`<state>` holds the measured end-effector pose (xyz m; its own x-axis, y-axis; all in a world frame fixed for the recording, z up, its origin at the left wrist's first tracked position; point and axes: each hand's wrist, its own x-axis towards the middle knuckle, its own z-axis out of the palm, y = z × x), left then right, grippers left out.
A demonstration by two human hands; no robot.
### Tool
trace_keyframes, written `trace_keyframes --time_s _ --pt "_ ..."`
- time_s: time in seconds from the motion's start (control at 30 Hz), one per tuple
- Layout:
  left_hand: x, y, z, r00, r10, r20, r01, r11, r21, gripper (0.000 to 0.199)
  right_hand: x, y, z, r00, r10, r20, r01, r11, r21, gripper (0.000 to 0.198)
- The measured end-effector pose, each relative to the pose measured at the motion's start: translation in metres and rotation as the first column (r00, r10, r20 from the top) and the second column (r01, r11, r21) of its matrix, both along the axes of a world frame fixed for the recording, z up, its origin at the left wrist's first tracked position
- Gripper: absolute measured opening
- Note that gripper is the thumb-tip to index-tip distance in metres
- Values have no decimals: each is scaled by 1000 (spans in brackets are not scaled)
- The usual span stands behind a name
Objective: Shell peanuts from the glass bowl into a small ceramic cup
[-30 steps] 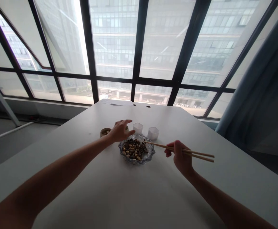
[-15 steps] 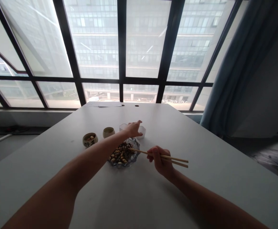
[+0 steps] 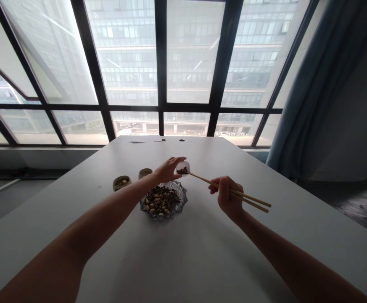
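My left hand [image 3: 170, 169] grips a small translucent cup [image 3: 187, 165] between thumb and fingers, its mouth tilted towards me. Dark striped seeds [image 3: 182, 171] show inside it. A pair of wooden chopsticks [image 3: 205, 180] is held in my right hand [image 3: 230, 197], the tips at the cup's mouth among the seeds. Below my left hand stands a clear, scalloped glass bowl [image 3: 183, 205] of dark seeds and pale-shelled nuts [image 3: 158, 200]. My left forearm passes over its upper left side.
Left of the bowl stand two small ceramic cups: one [image 3: 117, 184] with nuts in it, partly behind my forearm, and another [image 3: 145, 172] farther back. Sheets of paper [image 3: 141, 138] lie at the white table's [image 3: 202, 252] far end, before the windows. A blue curtain [image 3: 299, 105] hangs at the right.
The chopstick tips have gone from the bowl up to the translucent cup, as my right hand moved right and up. My left hand now holds that cup, tilted.
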<state>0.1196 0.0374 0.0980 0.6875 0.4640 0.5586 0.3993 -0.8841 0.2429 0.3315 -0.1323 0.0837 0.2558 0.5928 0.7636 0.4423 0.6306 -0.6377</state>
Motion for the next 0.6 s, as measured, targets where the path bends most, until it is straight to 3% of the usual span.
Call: trace_keyframes --time_s 0.27,0.43,0.6 --pt "16 -19 9 998 -31 -49 29 999 -24 71 15 21 -8 970 -48 240 61 997 -46 35" --pt "28 -10 5 991 79 -105 -88 992 -87 71 17 18 2 993 -68 101 71 997 -33 42" --pt "39 4 -2 963 141 -229 -183 967 -175 68 8 5 16 999 40 -10 -40 996 -81 51"
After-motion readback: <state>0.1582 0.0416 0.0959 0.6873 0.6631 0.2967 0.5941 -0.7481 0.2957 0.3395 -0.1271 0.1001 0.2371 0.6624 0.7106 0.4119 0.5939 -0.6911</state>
